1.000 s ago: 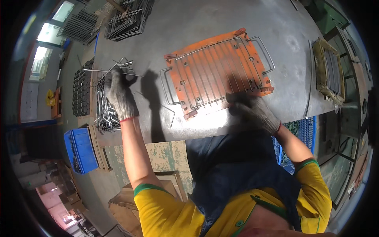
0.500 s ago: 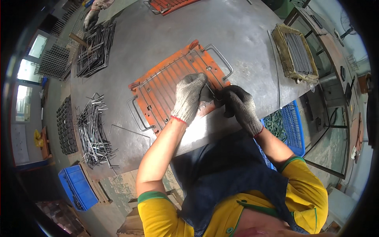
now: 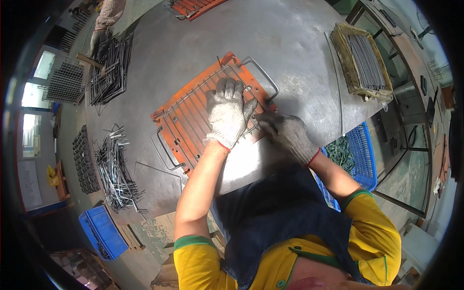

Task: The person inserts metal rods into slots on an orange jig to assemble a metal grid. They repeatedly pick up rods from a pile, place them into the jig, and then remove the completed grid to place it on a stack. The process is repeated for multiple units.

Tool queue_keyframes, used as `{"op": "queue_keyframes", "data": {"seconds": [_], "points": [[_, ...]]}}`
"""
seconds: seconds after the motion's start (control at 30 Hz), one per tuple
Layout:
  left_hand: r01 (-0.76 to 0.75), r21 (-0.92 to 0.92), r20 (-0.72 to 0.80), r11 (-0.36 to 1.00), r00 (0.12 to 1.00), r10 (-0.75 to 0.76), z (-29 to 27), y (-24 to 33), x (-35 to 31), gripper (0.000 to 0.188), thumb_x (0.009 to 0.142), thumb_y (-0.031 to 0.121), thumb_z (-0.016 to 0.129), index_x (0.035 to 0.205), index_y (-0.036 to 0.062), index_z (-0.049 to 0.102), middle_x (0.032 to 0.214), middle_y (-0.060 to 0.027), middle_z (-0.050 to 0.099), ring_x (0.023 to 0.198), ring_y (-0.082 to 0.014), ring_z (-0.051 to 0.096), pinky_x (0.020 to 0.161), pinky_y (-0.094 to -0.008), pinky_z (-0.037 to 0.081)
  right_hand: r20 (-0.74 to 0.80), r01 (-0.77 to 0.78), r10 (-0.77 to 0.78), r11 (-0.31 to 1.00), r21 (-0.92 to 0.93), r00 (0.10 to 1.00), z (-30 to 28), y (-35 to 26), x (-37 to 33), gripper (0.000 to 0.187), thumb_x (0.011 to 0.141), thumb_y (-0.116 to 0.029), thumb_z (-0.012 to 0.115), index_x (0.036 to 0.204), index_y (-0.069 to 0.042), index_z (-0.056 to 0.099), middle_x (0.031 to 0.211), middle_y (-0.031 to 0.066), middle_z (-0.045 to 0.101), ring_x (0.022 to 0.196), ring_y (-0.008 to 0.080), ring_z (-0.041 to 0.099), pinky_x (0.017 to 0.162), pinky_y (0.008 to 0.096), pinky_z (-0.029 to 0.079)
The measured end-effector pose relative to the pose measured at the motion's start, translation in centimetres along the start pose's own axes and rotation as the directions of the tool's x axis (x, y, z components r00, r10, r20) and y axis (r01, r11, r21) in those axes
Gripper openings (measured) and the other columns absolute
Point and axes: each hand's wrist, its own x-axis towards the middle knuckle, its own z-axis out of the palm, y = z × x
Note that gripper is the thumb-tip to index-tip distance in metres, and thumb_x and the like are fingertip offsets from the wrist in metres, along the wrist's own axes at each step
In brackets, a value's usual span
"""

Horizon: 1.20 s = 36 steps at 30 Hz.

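Note:
In front of me an orange metal jig plate [image 3: 166, 105] lies on the steel table, with a grid of thin wires [image 3: 191, 112] set over it. Bent wire handles stick out at both ends, a left handle [image 3: 163, 153] and a right handle [image 3: 265, 73]. My left hand [image 3: 226, 108], in a grey-white knitted glove, rests flat on the grid with its fingers stretched out. Gloved as well, my right hand [image 3: 286, 131] is at the jig's near right corner. Its fingers are curled together there; what they pinch is hidden.
Bent wire pieces [image 3: 116, 169] and wire frames [image 3: 112, 67] lie in piles on the left. A tray of straight rods [image 3: 363, 60] stands at right. Another orange jig [image 3: 193, 7] lies at the far edge. A co-worker's gloved hand [image 3: 100, 42] touches the frames. Blue crates [image 3: 101, 232] stand below.
My left hand has gone from a curled grip near the right side to lying flat on the grid. My right hand has shifted slightly left. The co-worker's hand has come down onto the wire frames.

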Motion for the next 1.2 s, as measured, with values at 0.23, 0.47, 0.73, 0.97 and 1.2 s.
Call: {"op": "queue_keyframes", "data": {"seconds": [0.23,0.47,0.73,0.97,1.2], "points": [[-0.021,0.079,0.041,0.997,0.999,0.017,0.3,0.4,0.6,0.049,0.091,0.038,0.065,0.123,0.0013,0.061,0.125,-0.0163,0.059,0.121,-0.0321,0.053,0.100,-0.0513,0.039,-0.473,0.158,-0.252,0.960,-0.229,0.844,-1.6,-0.1,0.8,0.043,0.080,-0.025,0.080,0.119,-0.013,0.067,0.125,0.0145,0.061,0.105,0.0342,0.063,0.086,0.0436,0.053],[-0.001,0.029,-0.050,1.000,0.999,0.002,0.9,0.0,0.3,0.045,0.091,0.035,0.064,0.120,0.0013,0.060,0.121,-0.0169,0.058,0.118,-0.0333,0.053,0.099,-0.0509,0.039,-0.615,0.178,-0.155,0.984,-0.024,0.773,5.0,4.3,3.0,0.044,0.085,-0.014,0.074,0.127,-0.016,0.061,0.121,0.0123,0.064,0.101,0.0321,0.066,0.086,0.0429,0.054],[-0.067,0.112,-0.412,0.991,0.905,0.108,-4.2,-5.7,-8.9,0.036,0.091,0.026,0.070,0.123,0.0084,0.064,0.125,-0.0190,0.063,0.107,-0.0370,0.065,0.092,-0.0434,0.054,-0.594,0.274,-0.176,0.958,0.079,0.785,3.8,3.6,2.1,0.027,0.098,-0.012,0.060,0.124,-0.010,0.063,0.132,0.0136,0.062,0.120,0.0311,0.062,0.099,0.0406,0.050],[0.676,0.265,-0.058,0.688,0.723,-0.688,-7.1,-10.0,-23.7,0.060,0.099,0.041,0.053,0.141,-0.0017,0.045,0.145,-0.0228,0.045,0.139,-0.0404,0.038,0.113,-0.0578,0.029,-0.580,0.260,-0.173,0.963,0.070,0.796,4.4,4.0,2.2,0.027,0.099,-0.018,0.059,0.125,-0.010,0.063,0.131,0.0131,0.062,0.122,0.0306,0.061,0.100,0.0400,0.050],[0.612,0.218,-0.092,0.761,0.789,-0.608,-5.6,-1.3,-27.3,0.063,0.092,0.031,0.062,0.140,-0.0059,0.044,0.144,-0.0256,0.042,0.141,-0.0458,0.031,0.118,-0.0619,0.018,-0.608,0.247,-0.077,0.948,0.201,0.790,2.9,2.8,0.0,0.027,0.099,-0.013,0.056,0.123,-0.004,0.065,0.124,0.0130,0.066,0.115,0.0249,0.064,0.098,0.0355,0.050]]}}
